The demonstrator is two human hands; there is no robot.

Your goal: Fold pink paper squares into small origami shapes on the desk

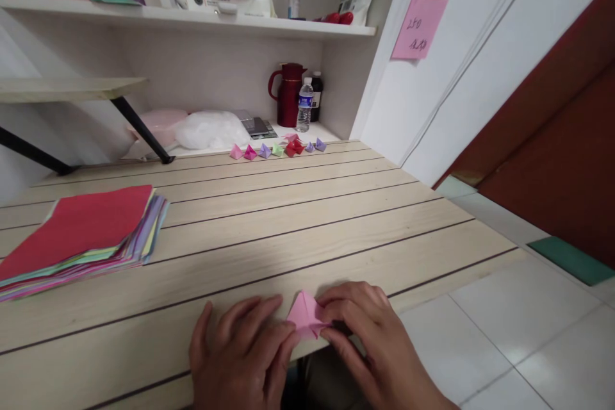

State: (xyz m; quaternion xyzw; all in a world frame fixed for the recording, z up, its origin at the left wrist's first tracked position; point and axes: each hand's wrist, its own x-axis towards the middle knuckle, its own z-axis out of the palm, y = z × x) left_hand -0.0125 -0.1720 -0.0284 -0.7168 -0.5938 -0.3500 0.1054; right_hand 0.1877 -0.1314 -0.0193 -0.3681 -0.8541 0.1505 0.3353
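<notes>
The folded paper (305, 319) at the near edge of the desk (269, 230) is pink, and the desk is pale wood grain crossed by dark lines. Left on the desk, the paper stack (81, 237) is red on top with green, purple and yellow edges. At the desk's far edge sit pink, magenta, purple, green and red folded pieces (276, 149); behind them, a dark red jug (288, 95).
</notes>
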